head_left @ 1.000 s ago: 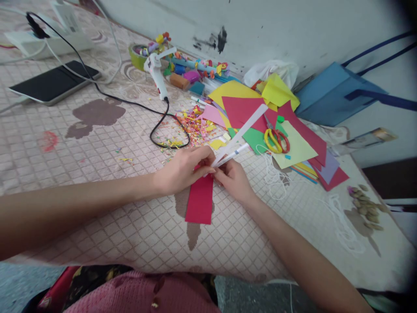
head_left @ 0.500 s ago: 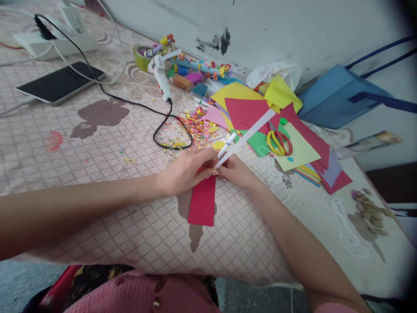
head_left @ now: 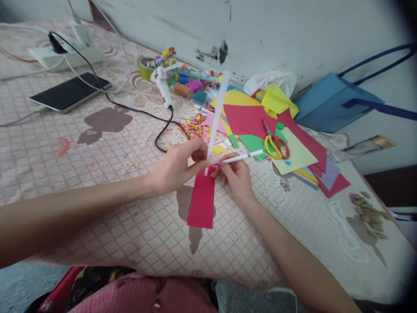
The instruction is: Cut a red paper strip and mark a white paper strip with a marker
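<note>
A red paper strip (head_left: 202,200) lies flat on the quilted cover in front of me. My left hand (head_left: 177,167) pinches the lower end of a long white ruler (head_left: 216,113), which stands tilted up and away over the strip's top end. My right hand (head_left: 236,176) is closed round a white pen (head_left: 241,158) with a pink tip; the tip touches the strip's top edge beside the ruler. Both hands meet at the strip's far end.
Coloured paper sheets (head_left: 257,117) with yellow-and-red scissors (head_left: 275,143) lie beyond my right hand. A white glue gun (head_left: 162,84) with a black cord, paper scraps (head_left: 195,126), a dark tablet (head_left: 70,92), a power strip (head_left: 65,54), white string (head_left: 276,182), a blue bag (head_left: 332,102).
The ruler swung from pointing far right to nearly upright. The pen turned to lie sideways in my right hand. The view shifted slightly.
</note>
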Tool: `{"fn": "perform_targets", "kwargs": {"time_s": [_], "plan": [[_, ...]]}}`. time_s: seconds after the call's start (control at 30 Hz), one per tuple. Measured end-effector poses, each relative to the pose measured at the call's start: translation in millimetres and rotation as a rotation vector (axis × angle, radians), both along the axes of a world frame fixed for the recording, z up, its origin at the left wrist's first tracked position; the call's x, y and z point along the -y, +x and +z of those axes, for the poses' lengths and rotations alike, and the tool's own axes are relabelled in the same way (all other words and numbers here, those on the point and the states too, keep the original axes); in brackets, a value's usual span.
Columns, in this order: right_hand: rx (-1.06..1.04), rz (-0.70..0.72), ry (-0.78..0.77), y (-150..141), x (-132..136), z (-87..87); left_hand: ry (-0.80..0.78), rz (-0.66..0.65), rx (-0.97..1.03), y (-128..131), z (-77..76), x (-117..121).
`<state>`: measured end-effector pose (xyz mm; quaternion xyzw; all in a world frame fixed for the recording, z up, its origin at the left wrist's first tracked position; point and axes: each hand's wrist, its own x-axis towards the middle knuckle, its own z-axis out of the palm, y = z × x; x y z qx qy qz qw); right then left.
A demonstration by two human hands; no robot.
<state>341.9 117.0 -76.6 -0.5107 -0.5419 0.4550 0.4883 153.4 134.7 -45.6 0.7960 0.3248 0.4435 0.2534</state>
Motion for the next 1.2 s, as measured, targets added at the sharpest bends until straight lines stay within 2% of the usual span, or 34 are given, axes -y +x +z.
{"fn": "perform_targets", "kwargs": {"time_s": [0.2,0.33,0.43,0.67,0.8,0.97,1.2], "plan": [[-0.047,-0.132,0.104,3,1,2.6,-0.039,0.103,-0.051,-20,2.5,8],[-0.062,-0.159,0.094,7,3,4.0,-0.039,0.125,-0.072,-26,-1.1,13],[-0.021,-0.122,0.067,9,6,5.1,-0.044,0.109,-0.085,-26,-2.9,13],[0.092,0.064,0.013,6,16,7.8,-0.06,0.104,-0.116,-25,-7.8,14],[0.128,0.102,-0.001,4,20,8.2,-0.055,0.1,-0.113,-25,-9.2,15],[0.094,0.03,-0.007,6,18,7.5,-0.068,0.089,-0.094,-24,-11.1,16],[0.076,-0.069,0.076,16,14,5.1,-0.022,0.109,-0.089,-23,-10.7,16]]}}
